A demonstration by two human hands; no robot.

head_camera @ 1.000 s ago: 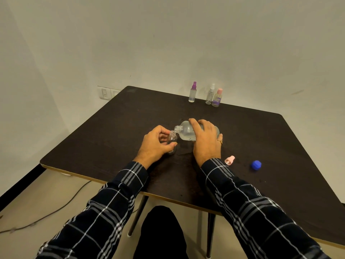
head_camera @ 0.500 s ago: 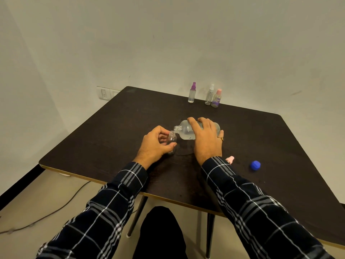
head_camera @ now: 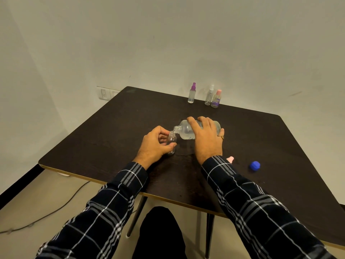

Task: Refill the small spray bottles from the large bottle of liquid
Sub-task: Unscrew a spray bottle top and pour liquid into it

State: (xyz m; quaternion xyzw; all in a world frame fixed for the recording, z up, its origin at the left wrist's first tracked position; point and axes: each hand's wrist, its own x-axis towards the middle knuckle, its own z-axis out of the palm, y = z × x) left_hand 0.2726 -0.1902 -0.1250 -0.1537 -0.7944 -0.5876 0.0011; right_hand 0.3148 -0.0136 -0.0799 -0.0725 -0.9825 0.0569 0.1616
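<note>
On the counter, an open small spray bottle is pinched upright by curled fingers of the left hand while the large bottle, gripped by wrapped fingers of the right hand, is tipped onto its narrow neck, where liquid could be spilled by overtilting.
</note>
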